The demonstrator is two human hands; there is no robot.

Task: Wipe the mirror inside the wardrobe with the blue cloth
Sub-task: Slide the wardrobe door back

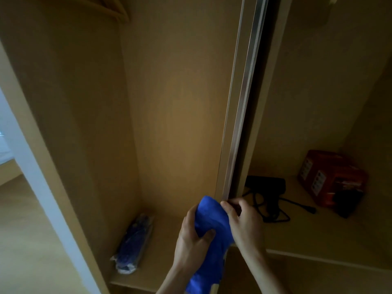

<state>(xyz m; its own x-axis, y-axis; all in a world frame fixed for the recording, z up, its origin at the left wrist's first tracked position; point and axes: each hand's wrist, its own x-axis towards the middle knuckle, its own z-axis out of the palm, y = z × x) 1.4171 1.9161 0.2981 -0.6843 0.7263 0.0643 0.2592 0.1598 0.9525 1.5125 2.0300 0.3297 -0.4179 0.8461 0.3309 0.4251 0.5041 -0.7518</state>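
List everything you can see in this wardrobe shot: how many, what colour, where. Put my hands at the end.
wardrobe: one, light wood, open, fills the view
pull-out panel: one, wood with a silver metal edge, upright between the two compartments, seen edge-on
wrapped bundle: one, dark blue in clear plastic, left compartment's shelf
corded appliance: one, black, probably a hair dryer, right shelf
box: one, red, right shelf, right of the appliance
hanger: one, pale wood, top left
floor: light wood, far left
blue cloth: one, bunched in the left hand
left hand: grips the blue cloth
right hand: fingers curled round the panel's lower edge
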